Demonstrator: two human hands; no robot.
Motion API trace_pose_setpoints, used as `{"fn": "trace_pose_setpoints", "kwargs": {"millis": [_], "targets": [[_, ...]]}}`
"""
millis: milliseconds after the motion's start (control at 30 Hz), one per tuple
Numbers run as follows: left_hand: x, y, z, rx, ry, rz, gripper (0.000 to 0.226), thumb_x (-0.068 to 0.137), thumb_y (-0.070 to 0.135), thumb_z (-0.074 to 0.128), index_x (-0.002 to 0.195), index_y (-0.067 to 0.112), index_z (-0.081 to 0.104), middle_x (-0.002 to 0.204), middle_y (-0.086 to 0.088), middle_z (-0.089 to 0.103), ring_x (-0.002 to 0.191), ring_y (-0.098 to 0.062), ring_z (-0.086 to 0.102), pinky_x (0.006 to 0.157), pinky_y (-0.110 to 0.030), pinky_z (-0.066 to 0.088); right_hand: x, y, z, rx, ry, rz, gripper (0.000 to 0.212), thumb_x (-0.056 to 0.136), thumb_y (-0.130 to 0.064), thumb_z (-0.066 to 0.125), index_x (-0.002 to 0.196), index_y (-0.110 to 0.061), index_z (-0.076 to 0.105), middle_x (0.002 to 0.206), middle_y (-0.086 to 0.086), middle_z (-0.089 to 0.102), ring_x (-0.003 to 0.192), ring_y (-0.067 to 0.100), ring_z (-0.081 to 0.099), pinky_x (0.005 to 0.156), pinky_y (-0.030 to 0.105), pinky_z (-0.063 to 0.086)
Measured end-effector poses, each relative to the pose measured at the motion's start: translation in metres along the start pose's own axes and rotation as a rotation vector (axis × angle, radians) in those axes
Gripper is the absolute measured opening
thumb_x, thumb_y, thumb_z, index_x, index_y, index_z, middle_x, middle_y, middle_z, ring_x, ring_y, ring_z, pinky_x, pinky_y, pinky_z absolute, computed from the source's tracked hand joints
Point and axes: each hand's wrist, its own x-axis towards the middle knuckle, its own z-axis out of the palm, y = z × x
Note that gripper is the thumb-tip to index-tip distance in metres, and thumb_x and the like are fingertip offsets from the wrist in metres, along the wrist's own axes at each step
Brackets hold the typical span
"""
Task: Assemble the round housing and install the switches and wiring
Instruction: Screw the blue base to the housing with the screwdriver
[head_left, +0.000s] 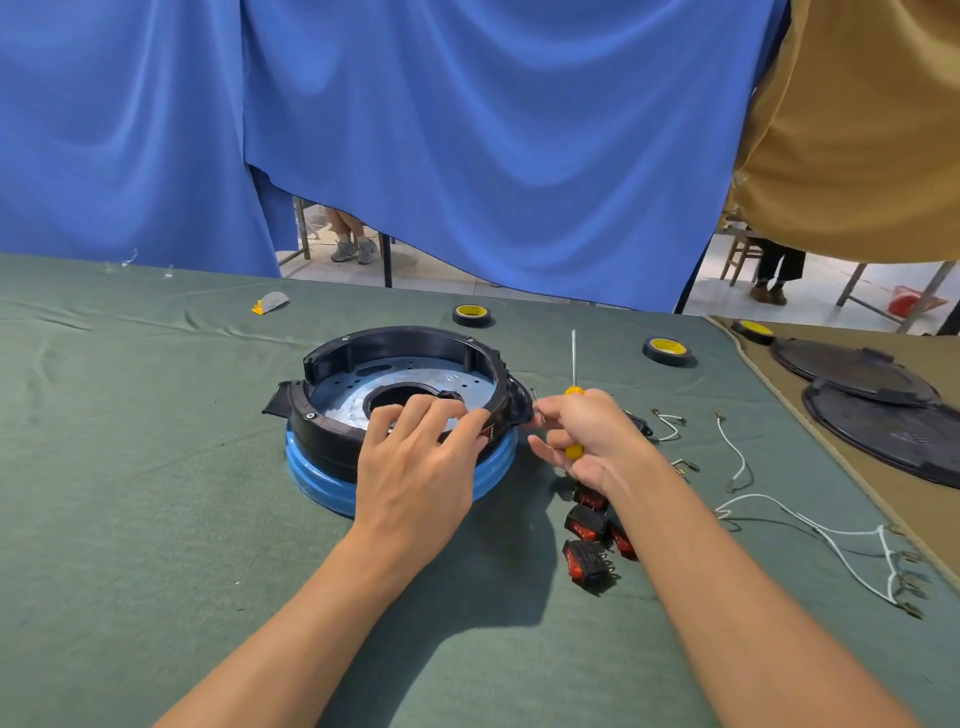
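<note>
The right hand (587, 436) keeps its lower fingers curled round the yellow-handled screwdriver (573, 450), shaft pointing up, while thumb and forefinger pinch at something against the side tab of the black round plastic housing (332, 358) — too small for me to name; the left hand (415, 467) grips nothing, fingers spread and pressing on the near rim. Juggling tool and small part in one hand, I reckon the part could slip into the green cloth (156, 467). The housing only sits on its blue ring base (317, 478) mid-table — a hard shove could skid it into the red rocker switches (587, 558) and white wires (831, 535) lying just beside.
</note>
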Motion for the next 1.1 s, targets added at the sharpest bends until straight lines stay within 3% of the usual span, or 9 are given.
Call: {"fn": "trace_pose_setpoints", "kwargs": {"millis": [333, 400, 533, 667, 800, 900, 1100], "targets": [[0.005, -0.005, -0.003, 0.013, -0.024, -0.035, 0.02, 0.086, 0.029, 0.065, 0.101, 0.018, 0.071, 0.099, 0.003, 0.068, 0.093, -0.023, 0.062, 0.081, -0.036, 0.037, -0.002, -0.011, -0.002, -0.036, -0.058, -0.072, 0.012, 0.098, -0.007, 0.044, 0.091, -0.006, 0.054, 0.095, 0.02, 0.071, 0.031, 0.003, 0.032, 0.044, 0.022, 0.045], [0.003, -0.007, -0.002, 0.029, -0.07, -0.003, 0.033, 0.079, 0.041, 0.074, 0.102, 0.017, 0.07, 0.103, 0.002, 0.068, 0.097, -0.023, 0.061, 0.084, -0.038, 0.037, -0.002, -0.009, -0.001, -0.042, -0.06, -0.052, 0.011, 0.098, -0.006, 0.045, 0.091, -0.005, 0.054, 0.094, 0.02, 0.07, 0.031, 0.003, 0.032, 0.047, 0.023, 0.045], [0.004, -0.01, -0.006, 0.134, -0.193, 0.076, 0.081, 0.053, 0.065, 0.082, 0.11, 0.011, 0.063, 0.118, -0.005, 0.061, 0.112, -0.026, 0.053, 0.091, -0.043, 0.034, -0.003, -0.012, -0.001, 0.025, -0.068, -0.016, 0.012, 0.098, -0.006, 0.044, 0.09, -0.004, 0.053, 0.088, 0.02, 0.07, 0.031, 0.003, 0.029, 0.045, 0.022, 0.045], [0.003, -0.007, -0.01, 0.187, -0.239, 0.084, 0.093, 0.048, 0.055, 0.087, 0.121, 0.004, 0.058, 0.126, -0.01, 0.059, 0.117, -0.029, 0.054, 0.095, -0.043, 0.034, -0.009, -0.024, -0.003, 0.146, -0.107, 0.0, 0.007, 0.099, -0.003, 0.042, 0.096, -0.002, 0.049, 0.101, 0.029, 0.067, 0.031, 0.003, 0.024, 0.037, 0.017, 0.04], [0.005, -0.002, -0.011, 0.215, -0.167, 0.011, 0.076, 0.05, 0.029, 0.087, 0.117, 0.001, 0.063, 0.112, -0.011, 0.065, 0.1, -0.032, 0.063, 0.082, -0.042, 0.043, -0.013, -0.029, -0.008, 0.188, -0.165, -0.016, 0.005, 0.099, -0.003, 0.042, 0.1, -0.002, 0.047, 0.099, 0.028, 0.069, 0.031, 0.004, 0.023, 0.04, 0.018, 0.042], [0.012, -0.004, -0.01, 0.21, -0.136, 0.017, 0.076, 0.046, 0.032, 0.089, 0.112, 0.001, 0.065, 0.099, -0.009, 0.067, 0.083, -0.029, 0.063, 0.071, -0.04, 0.045, -0.015, -0.029, -0.013, 0.116, -0.129, -0.058, 0.006, 0.099, -0.005, 0.046, 0.098, -0.001, 0.05, 0.098, 0.021, 0.072, 0.032, 0.004, 0.026, 0.044, 0.021, 0.047], [0.034, -0.008, -0.012, 0.185, -0.102, -0.073, 0.086, 0.04, 0.04, 0.093, 0.111, -0.001, 0.065, 0.094, -0.01, 0.067, 0.079, -0.032, 0.063, 0.07, -0.04, 0.047, -0.016, -0.038, -0.025, 0.148, -0.016, -0.13, 0.009, 0.098, -0.006, 0.05, 0.094, -0.004, 0.058, 0.077, 0.007, 0.07, 0.032, 0.005, 0.028, 0.048, 0.022, 0.043]]}}
